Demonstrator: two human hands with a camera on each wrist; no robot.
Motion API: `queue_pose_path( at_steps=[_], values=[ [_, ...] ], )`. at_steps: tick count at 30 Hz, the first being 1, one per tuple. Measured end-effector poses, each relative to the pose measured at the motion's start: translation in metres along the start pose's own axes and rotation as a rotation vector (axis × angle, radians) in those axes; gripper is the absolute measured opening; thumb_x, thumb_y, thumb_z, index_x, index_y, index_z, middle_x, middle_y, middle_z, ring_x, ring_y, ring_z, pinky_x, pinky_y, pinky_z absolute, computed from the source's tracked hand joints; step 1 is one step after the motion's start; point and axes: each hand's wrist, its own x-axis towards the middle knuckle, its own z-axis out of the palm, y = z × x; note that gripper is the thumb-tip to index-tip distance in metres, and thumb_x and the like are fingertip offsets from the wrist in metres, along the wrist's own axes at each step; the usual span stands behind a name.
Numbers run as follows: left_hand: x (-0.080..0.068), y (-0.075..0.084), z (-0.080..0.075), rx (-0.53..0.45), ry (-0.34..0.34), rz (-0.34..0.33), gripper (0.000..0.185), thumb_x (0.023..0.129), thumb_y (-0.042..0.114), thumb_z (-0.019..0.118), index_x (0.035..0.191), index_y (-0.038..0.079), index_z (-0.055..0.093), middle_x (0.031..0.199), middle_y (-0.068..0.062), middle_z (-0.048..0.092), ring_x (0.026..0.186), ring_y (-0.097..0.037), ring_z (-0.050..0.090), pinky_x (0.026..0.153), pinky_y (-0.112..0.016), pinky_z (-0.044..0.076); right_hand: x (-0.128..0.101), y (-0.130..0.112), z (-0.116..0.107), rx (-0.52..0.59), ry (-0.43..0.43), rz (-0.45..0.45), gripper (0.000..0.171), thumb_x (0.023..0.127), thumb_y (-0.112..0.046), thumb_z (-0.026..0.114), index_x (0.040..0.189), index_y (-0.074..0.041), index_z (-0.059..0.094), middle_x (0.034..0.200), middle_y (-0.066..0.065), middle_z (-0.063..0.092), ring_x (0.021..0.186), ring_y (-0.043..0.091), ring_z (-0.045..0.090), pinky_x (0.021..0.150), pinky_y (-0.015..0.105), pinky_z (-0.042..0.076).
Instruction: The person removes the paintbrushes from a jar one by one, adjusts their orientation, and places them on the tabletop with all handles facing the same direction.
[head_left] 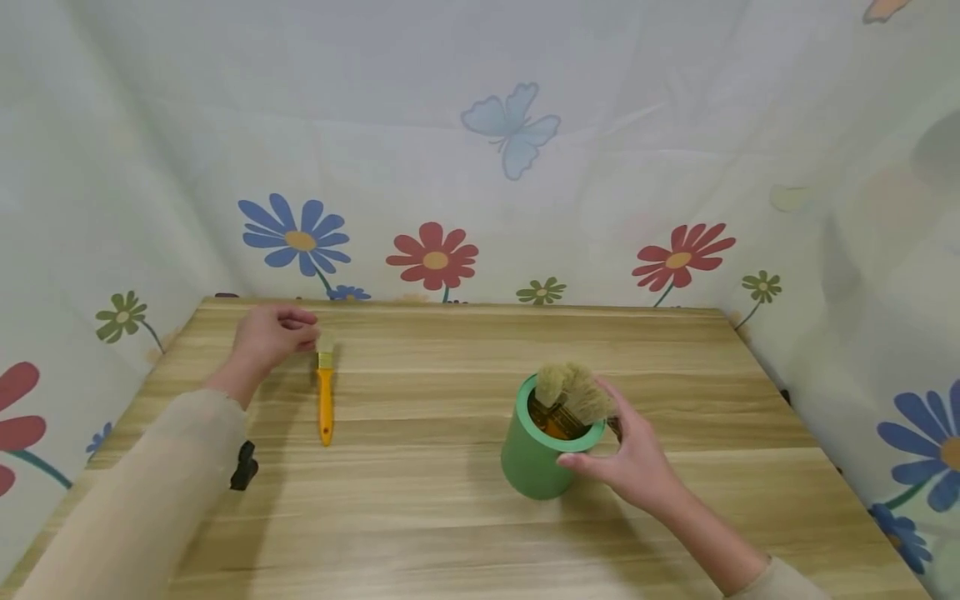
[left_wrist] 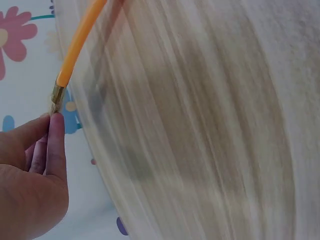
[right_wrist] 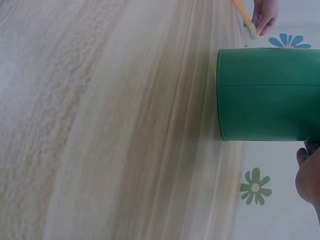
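A paintbrush [head_left: 326, 400] with an orange-yellow handle is at the left of the table, its handle end towards me. My left hand [head_left: 273, 337] pinches it by the pale bristles, as the left wrist view shows at the fingertips [left_wrist: 56, 122]. Whether the handle rests on the wood I cannot tell. On the right, a green cylindrical holder [head_left: 536, 458] stands with several brushes [head_left: 573, 392] in it, bushy bristles upward. My right hand [head_left: 633, 454] grips the holder's right side near the rim, thumb in front. Most of that hand lies outside the right wrist view.
Everything rests on a wood-grain table [head_left: 420, 500]. A small black object [head_left: 243, 467] lies beside the left sleeve. Behind the table's far edge hangs a pale cloth [head_left: 375, 150] printed with flowers and a butterfly.
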Motion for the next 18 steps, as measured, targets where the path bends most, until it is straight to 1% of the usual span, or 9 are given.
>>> queue_pose_path(
  at_steps=[3, 5, 7, 9, 13, 18],
  values=[
    [0.002, -0.007, 0.003, 0.048, 0.025, 0.030, 0.031, 0.101, 0.010, 0.074, 0.127, -0.006, 0.070, 0.112, -0.024, 0.074, 0.098, -0.037, 0.077, 0.085, -0.041, 0.065, 0.000, 0.000, 0.002, -0.010, -0.004, 0.000, 0.106, 0.080, -0.018, 0.097, 0.164, -0.003, 0.034, 0.155, 0.022, 0.054, 0.141, 0.042, 0.054, 0.114, 0.064, 0.044],
    [0.003, -0.009, 0.006, 0.079, 0.039, 0.056, 0.028, 0.101, 0.009, 0.074, 0.124, -0.008, 0.071, 0.110, -0.025, 0.075, 0.095, -0.037, 0.078, 0.081, -0.040, 0.066, 0.001, 0.000, 0.002, -0.011, -0.004, 0.001, 0.106, 0.080, -0.018, 0.097, 0.164, -0.003, 0.034, 0.156, 0.021, 0.054, 0.141, 0.042, 0.054, 0.114, 0.063, 0.044],
    [0.004, -0.009, 0.009, 0.096, 0.051, 0.077, 0.026, 0.100, 0.008, 0.074, 0.121, -0.008, 0.072, 0.109, -0.026, 0.076, 0.092, -0.037, 0.078, 0.077, -0.036, 0.066, 0.001, 0.000, 0.002, -0.011, -0.001, 0.005, 0.106, 0.080, -0.018, 0.097, 0.164, -0.003, 0.034, 0.156, 0.021, 0.054, 0.142, 0.041, 0.054, 0.115, 0.062, 0.044],
    [0.006, -0.010, 0.012, 0.119, 0.062, 0.092, 0.024, 0.100, 0.008, 0.073, 0.118, -0.008, 0.073, 0.106, -0.025, 0.076, 0.089, -0.035, 0.078, 0.071, -0.029, 0.065, 0.001, 0.000, 0.002, -0.009, 0.002, 0.005, 0.106, 0.079, -0.018, 0.097, 0.164, -0.003, 0.035, 0.156, 0.021, 0.054, 0.142, 0.041, 0.054, 0.115, 0.062, 0.044],
    [0.008, -0.013, 0.017, 0.128, 0.074, 0.095, 0.020, 0.099, 0.006, 0.074, 0.115, -0.006, 0.073, 0.104, -0.024, 0.076, 0.088, -0.034, 0.076, 0.065, -0.020, 0.060, 0.001, 0.002, 0.002, -0.006, 0.004, -0.003, 0.105, 0.079, -0.017, 0.097, 0.163, -0.003, 0.036, 0.155, 0.020, 0.055, 0.142, 0.041, 0.054, 0.115, 0.060, 0.044],
    [0.011, -0.018, 0.019, 0.138, 0.082, 0.086, 0.018, 0.100, 0.006, 0.073, 0.114, -0.005, 0.075, 0.105, -0.022, 0.076, 0.087, -0.032, 0.075, 0.065, -0.020, 0.060, 0.001, 0.002, 0.002, -0.007, 0.006, -0.007, 0.105, 0.079, -0.017, 0.097, 0.163, -0.004, 0.036, 0.156, 0.018, 0.055, 0.142, 0.039, 0.055, 0.115, 0.059, 0.045]
  ],
)
